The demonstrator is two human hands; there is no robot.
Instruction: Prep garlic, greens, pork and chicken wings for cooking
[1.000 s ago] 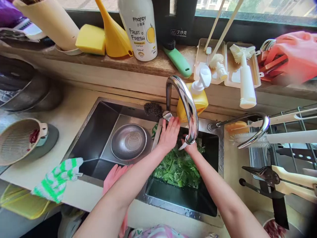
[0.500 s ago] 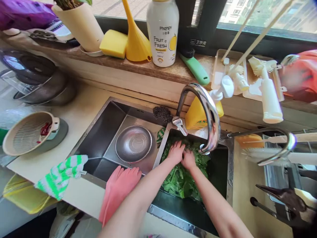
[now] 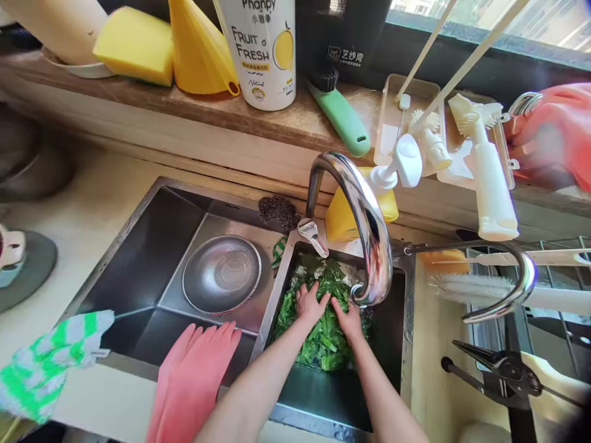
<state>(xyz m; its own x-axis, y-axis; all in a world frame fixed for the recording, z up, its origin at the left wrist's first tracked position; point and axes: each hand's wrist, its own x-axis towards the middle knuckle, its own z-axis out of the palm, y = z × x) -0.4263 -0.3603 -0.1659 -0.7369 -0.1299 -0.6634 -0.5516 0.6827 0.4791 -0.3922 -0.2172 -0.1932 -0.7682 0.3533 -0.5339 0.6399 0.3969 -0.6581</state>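
Observation:
Leafy greens point(image 3: 325, 347) lie in a wet heap in the right sink basin point(image 3: 388, 363). My left hand point(image 3: 312, 305) rests on top of the heap, thumb and fingers spread. Close beside it, my right hand point(image 3: 348, 319) presses on the leaves with its thumb out toward the left thumb; its other fingertips are partly hidden by leaves and the faucet. Above the right hand curves the chrome faucet point(image 3: 357, 197), its spout end near my knuckles.
The left basin point(image 3: 133, 252) holds a frying pan point(image 3: 221, 274). Pink rubber gloves point(image 3: 191, 381) drape over its front edge, by a green-striped cloth point(image 3: 55, 363). Behind are a dark scourer point(image 3: 279, 212) and a yellow bottle point(image 3: 341, 215). A drying rack point(image 3: 563, 335) stands right.
Both hands have moved down onto the heap of greens, and their fingers now show spread. The leaves are bunched more tightly. The view has shifted closer and to the right.

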